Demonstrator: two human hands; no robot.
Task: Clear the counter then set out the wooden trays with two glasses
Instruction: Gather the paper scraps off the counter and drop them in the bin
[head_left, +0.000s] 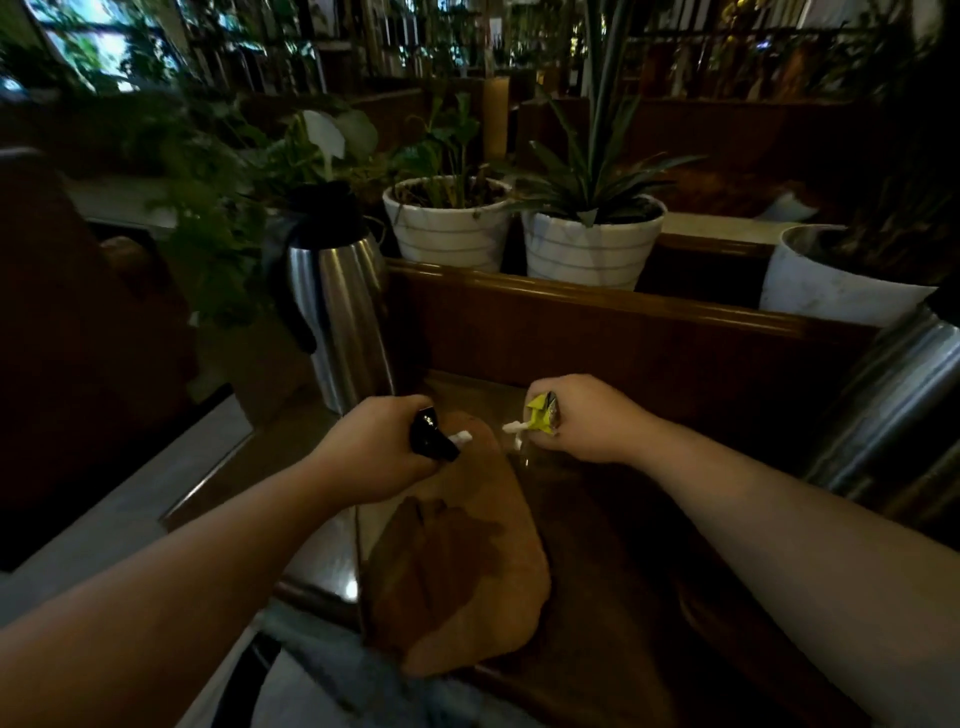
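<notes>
I count two hands: left hand (387, 449), right hand (587, 421). Two small wrappers, one black wrapper (428, 436), one yellow wrapper (543, 413). One wooden tray (457, 566). Two steel jugs (340, 312), second (888, 400) cropped, probably another. Three white pots (449, 228).

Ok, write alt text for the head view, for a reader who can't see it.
Two bare hands hover over a dim wooden counter: the left hand grips a black wrapper, the right hand a yellow wrapper. A wooden tray lies below them. Behind stand a steel flask and white plant pots.
</notes>
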